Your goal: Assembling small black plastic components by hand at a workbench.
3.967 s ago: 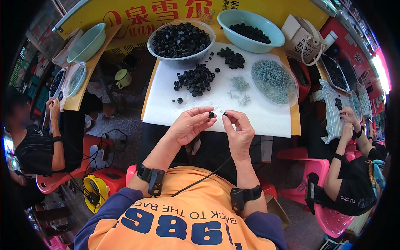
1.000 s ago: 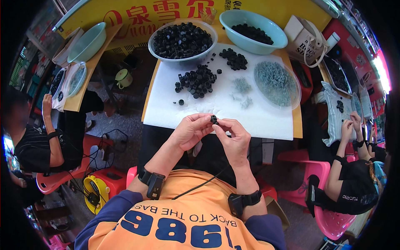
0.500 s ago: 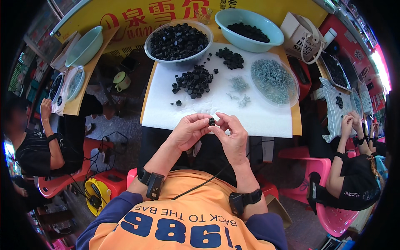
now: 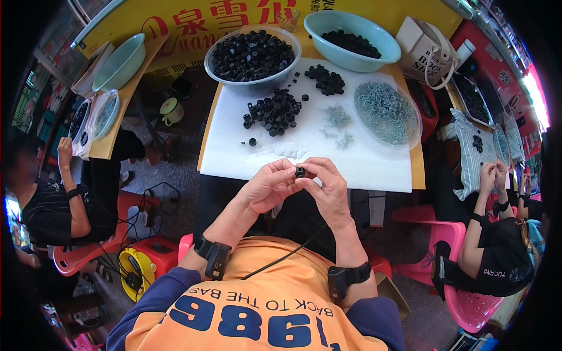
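Note:
Both hands meet over the near edge of a white foam sheet. A small round black plastic part is pinched between them. My left hand grips it from the left with thumb and forefinger. My right hand holds its other side, fingers curled and closed. Beyond the hands lies a loose pile of black caps, with one cap apart from it. Farther back is a smaller cluster of black parts. Small piles of silver screws lie to its right.
A clear bowl heaped with black caps and a pale teal basin of black parts stand at the back. A clear round tray holds many screws. Behind it is a paper bag. People sit at side tables left and right.
My right hand's fingers have closed in further around the black part, and the part has turned slightly. The piles have stayed as they were.

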{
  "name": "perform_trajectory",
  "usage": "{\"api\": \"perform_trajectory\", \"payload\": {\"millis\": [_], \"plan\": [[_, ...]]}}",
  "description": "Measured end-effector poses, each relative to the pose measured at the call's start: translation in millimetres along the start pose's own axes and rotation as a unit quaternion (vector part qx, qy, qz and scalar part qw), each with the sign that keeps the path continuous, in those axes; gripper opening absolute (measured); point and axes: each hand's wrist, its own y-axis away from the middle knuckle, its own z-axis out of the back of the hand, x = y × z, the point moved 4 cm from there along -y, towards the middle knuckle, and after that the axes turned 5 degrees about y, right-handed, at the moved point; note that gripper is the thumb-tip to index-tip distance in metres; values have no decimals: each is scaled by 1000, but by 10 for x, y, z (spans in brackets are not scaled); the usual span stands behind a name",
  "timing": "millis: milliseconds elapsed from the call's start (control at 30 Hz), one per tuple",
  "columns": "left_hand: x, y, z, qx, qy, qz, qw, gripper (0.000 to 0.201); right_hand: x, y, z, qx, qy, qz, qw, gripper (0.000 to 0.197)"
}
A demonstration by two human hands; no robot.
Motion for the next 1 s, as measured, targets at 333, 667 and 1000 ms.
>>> {"api": "perform_trajectory", "payload": {"millis": [333, 667, 1000], "plan": [[0, 67, -220, -69, -17, -40, 997, 8, 77, 34, 42, -32, 91, 77, 992, 28], [-29, 103, -351, -66, -27, -51, 996, 8, 123, 68, 33, -85, 142, 137, 977, 23], [-126, 102, -221, -46, -36, -48, 997, 7, 28, -5, 9, -25, -40, 27, 999, 27]]}}
